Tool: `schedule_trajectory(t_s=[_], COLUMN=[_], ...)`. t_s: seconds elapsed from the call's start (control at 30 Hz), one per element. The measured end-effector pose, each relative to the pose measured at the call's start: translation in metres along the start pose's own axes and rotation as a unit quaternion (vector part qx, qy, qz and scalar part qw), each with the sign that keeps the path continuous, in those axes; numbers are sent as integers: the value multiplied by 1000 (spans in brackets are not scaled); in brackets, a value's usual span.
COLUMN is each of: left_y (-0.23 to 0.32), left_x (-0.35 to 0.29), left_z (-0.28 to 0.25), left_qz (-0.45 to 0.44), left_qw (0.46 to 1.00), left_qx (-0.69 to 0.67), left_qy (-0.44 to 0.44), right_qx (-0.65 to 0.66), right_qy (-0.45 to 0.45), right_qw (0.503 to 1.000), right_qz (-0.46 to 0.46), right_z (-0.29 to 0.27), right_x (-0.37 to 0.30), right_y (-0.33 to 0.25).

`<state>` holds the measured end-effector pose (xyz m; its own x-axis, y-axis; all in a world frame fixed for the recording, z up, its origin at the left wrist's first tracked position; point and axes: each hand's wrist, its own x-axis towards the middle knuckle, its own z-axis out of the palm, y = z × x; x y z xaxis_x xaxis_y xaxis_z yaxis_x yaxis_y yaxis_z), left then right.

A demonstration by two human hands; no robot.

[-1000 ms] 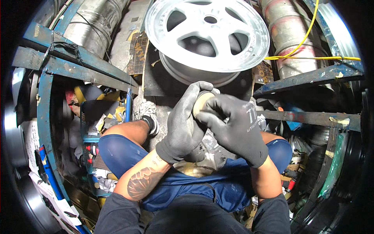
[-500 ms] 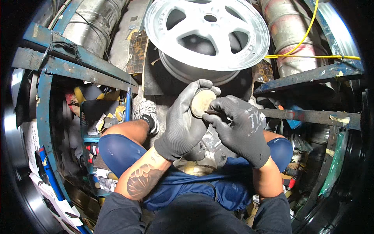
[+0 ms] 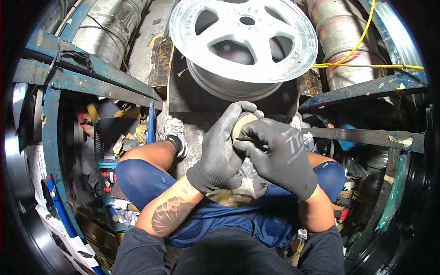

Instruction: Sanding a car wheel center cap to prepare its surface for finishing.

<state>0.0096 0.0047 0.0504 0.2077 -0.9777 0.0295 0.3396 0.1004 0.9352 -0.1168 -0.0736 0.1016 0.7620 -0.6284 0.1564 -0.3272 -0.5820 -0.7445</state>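
My left hand (image 3: 219,149), in a dark grey work glove, is closed around a small round disc-shaped piece (image 3: 243,123) with a beige face and a dark edge. Its exact kind does not show. The gloved right hand (image 3: 283,149) presses thumb and fingertips together over the near right side of that disc, covering part of its face. Something thin and dark shows at the pinch, too small to name. Just beyond both hands, a silver-white spoked wheel rim (image 3: 251,40) lies tilted, spoke face up, on a black-covered support (image 3: 183,98).
Blue metal frames (image 3: 98,87) flank me, with another bar (image 3: 366,136) at the right. Metal drums (image 3: 110,32) stand at both far sides. A yellow cable (image 3: 353,65) crosses at the right. Scraps and a blue crate (image 3: 110,133) lie at the left.
Both hands have shifted slightly nearer and to the right. The disc has turned so its beige face looks narrower, and the right fingers now cover more of it.
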Motion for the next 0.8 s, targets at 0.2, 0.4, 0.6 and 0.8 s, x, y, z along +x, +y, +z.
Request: schedule_trajectory(t_s=[0.2,0.4,0.6,0.8], left_y=[0,-4,1,-7], left_x=[6,2,2,7], left_z=[2,3,5,-8], left_qz=[-114,-4,-14,18], left_qw=[943,995,998,987], left_qx=[-308,-102,-64,-156], left_qy=[47,20,-19,43], right_qx=[-49,-49,47,29], right_qy=[-6,9,27,85], right_qw=[999,999,997,994], right_qz=[-12,6,52,56], right_z=[0,-4,1,-20], right_x=[1,-5,6,1], right_y=[7,5,8,5])
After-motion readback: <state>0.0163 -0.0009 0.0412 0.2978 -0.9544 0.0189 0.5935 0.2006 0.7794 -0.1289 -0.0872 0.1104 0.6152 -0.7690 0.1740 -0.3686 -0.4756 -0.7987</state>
